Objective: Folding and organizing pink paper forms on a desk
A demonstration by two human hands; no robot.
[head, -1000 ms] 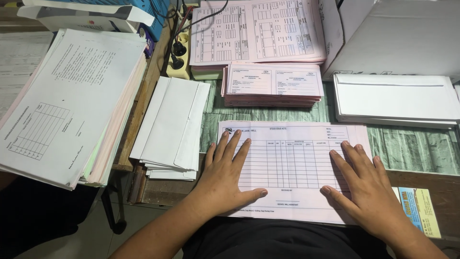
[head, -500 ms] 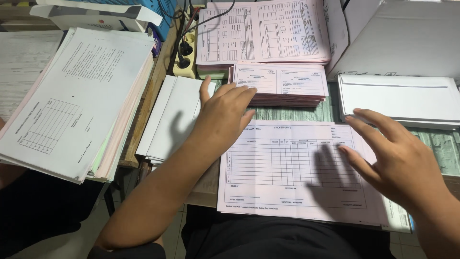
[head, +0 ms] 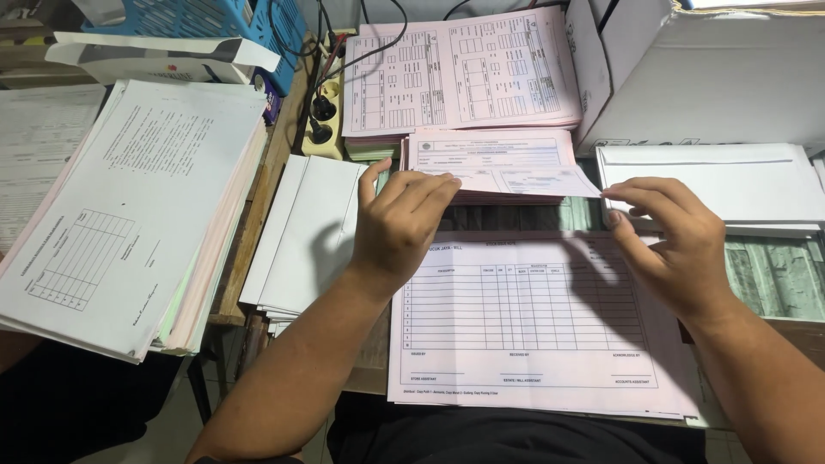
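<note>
I note thin matt paper in the pale pink slip [head: 524, 179] and the ruled pink form [head: 524, 326]. White envelopes [head: 309, 232] are smooth, matt paper. The desk edge [head: 249, 249] looks like worn, dull wood. The blue basket [head: 215, 21] is glossy plastic.

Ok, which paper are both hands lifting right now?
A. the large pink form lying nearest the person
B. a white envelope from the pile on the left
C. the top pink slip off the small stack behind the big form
C: the left hand and right hand pinch the two ends of the top pink slip, raised off the small pink stack, while the large form lies flat.
</note>
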